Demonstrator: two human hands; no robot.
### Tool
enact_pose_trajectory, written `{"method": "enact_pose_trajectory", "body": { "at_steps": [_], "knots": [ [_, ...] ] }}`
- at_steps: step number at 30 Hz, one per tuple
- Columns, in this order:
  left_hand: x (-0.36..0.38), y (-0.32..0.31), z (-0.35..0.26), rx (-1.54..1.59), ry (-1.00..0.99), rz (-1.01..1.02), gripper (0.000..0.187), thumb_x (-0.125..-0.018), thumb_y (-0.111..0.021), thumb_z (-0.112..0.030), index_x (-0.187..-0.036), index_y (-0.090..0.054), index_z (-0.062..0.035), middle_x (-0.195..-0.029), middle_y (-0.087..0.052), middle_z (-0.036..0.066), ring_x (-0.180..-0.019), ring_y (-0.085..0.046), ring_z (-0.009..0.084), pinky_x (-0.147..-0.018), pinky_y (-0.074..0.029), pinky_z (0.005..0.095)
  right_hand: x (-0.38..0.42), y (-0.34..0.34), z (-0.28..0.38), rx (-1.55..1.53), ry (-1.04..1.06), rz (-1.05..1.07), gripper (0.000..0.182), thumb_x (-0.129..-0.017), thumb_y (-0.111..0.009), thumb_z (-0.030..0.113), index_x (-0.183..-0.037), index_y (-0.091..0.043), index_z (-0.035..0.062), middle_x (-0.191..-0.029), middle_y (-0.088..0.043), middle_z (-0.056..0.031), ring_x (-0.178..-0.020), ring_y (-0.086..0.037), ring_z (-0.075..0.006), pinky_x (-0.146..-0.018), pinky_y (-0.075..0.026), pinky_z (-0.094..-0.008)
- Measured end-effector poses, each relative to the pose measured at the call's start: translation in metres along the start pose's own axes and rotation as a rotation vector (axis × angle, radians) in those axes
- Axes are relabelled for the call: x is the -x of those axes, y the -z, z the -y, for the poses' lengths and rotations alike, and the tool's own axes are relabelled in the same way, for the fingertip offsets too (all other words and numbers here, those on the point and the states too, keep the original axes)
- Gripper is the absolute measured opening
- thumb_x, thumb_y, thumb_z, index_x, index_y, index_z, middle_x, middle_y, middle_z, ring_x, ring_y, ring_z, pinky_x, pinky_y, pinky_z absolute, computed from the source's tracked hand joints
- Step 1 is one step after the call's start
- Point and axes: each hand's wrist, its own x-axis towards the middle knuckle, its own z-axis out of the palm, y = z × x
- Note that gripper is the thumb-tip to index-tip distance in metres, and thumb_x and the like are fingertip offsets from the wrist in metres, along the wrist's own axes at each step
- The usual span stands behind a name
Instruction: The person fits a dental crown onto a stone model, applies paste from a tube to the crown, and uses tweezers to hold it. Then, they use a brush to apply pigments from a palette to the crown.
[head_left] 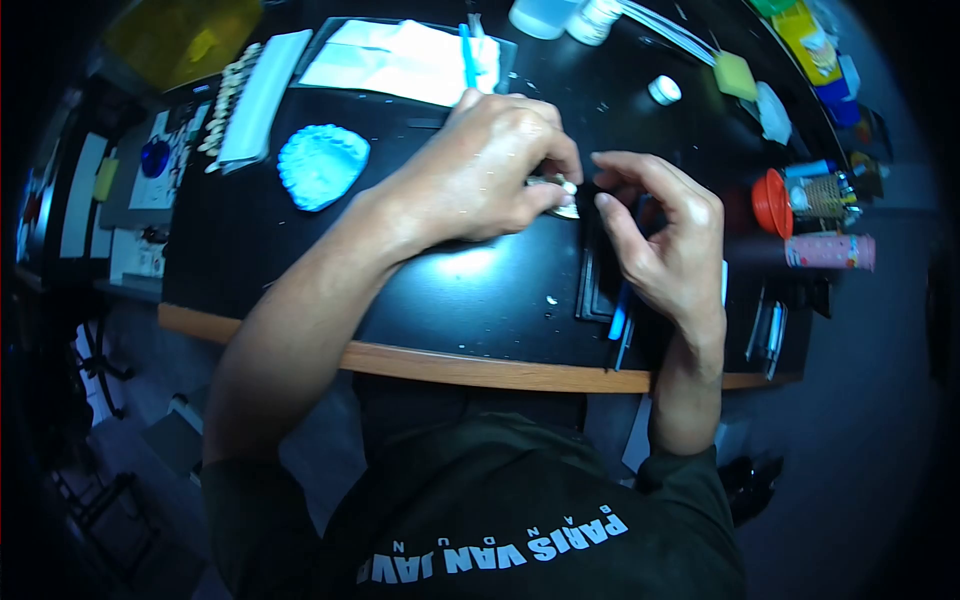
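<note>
My left hand (495,165) is closed over the dark tabletop, thumb and fingers pinching a small pale piece (567,207). Most of that piece is covered by the fingers, so its kind cannot be made out. Just to its right hovers my right hand (660,230), thumb and forefinger apart with nothing visible between them. Left of my left wrist lies a light-blue dental model (322,165) with a row of teeth along its rim. Below the hands, a tiny white crumb (551,300) rests on the table.
White paper (390,60) lies on a dark tray at the back, near a strip of tooth shapes (232,100). A small white jar (664,90), yellow sponge (735,76), red cup (770,203) and pink container (830,251) stand rightward. Blue-handled tools (620,312) lie under my right hand.
</note>
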Motion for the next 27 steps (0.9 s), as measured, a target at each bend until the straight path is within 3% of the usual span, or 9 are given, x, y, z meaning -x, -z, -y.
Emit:
{"method": "enact_pose_trajectory", "body": {
  "at_steps": [3,6,10,18,25,27],
  "knots": [
    [-0.002,0.002,-0.002,0.018,-0.014,-0.040,0.016,-0.082,-0.086,-0.008,-0.095,-0.082,-0.0002,-0.089,-0.073,0.014,-0.085,-0.072,0.0279,-0.078,-0.057,0.0398,0.000,0.001,0.005,0.014,-0.034,-0.018,0.012,-0.085,-0.079,0.001,-0.096,-0.077,-0.0009,-0.083,-0.073,-0.0106,-0.067,-0.069,-0.0173,-0.058,-0.051,-0.0297],
    [-0.004,-0.001,0.000,0.017,-0.089,-0.156,0.017,-0.081,-0.086,-0.011,-0.093,-0.081,-0.0004,-0.087,-0.073,0.013,-0.081,-0.071,0.0285,-0.074,-0.056,0.0408,0.002,-0.004,0.004,-0.145,-0.110,-0.074,0.006,-0.091,-0.079,0.003,-0.095,-0.077,-0.0010,-0.080,-0.073,-0.0079,-0.065,-0.063,-0.0105,-0.059,-0.048,-0.0266],
    [-0.004,-0.007,-0.008,-0.067,-0.096,-0.251,0.014,-0.081,-0.088,-0.017,-0.091,-0.084,-0.0093,-0.088,-0.072,0.002,-0.092,-0.066,0.0210,-0.085,-0.040,0.0409,0.004,-0.003,0.006,-0.453,-0.335,-0.053,0.010,-0.100,-0.075,0.006,-0.101,-0.076,-0.0034,-0.084,-0.073,-0.0012,-0.074,-0.063,-0.0052,-0.069,-0.048,-0.0208],
    [-0.005,-0.027,-0.012,-0.146,-0.185,-0.464,0.007,-0.081,-0.090,-0.017,-0.085,-0.085,-0.0125,-0.077,-0.072,-0.003,-0.082,-0.062,0.0125,-0.081,-0.041,0.0376,0.003,0.000,-0.008,-0.640,-0.389,-0.058,0.007,-0.097,-0.077,0.002,-0.101,-0.072,0.0002,-0.086,-0.073,-0.0021,-0.072,-0.064,-0.0029,-0.064,-0.049,-0.0181],
    [-0.005,-0.020,-0.019,-0.177,-0.177,-0.403,0.015,-0.078,-0.091,-0.017,-0.090,-0.085,-0.0114,-0.085,-0.074,-0.002,-0.087,-0.064,0.0151,-0.083,-0.044,0.0387,0.003,0.002,-0.016,-0.646,-0.362,-0.066,0.009,-0.095,-0.078,-0.002,-0.101,-0.072,-0.0002,-0.086,-0.072,-0.0010,-0.075,-0.064,-0.0036,-0.067,-0.049,-0.0184],
    [-0.008,-0.002,-0.022,-0.164,-0.181,-0.468,0.022,-0.076,-0.091,-0.016,-0.095,-0.083,-0.0105,-0.089,-0.075,0.002,-0.092,-0.068,0.0188,-0.084,-0.050,0.0402,0.003,0.002,-0.017,-0.563,-0.351,-0.124,0.008,-0.096,-0.077,-0.001,-0.103,-0.074,-0.0010,-0.087,-0.072,-0.0010,-0.076,-0.063,-0.0040,-0.069,-0.050,-0.0197]
  ]
}}
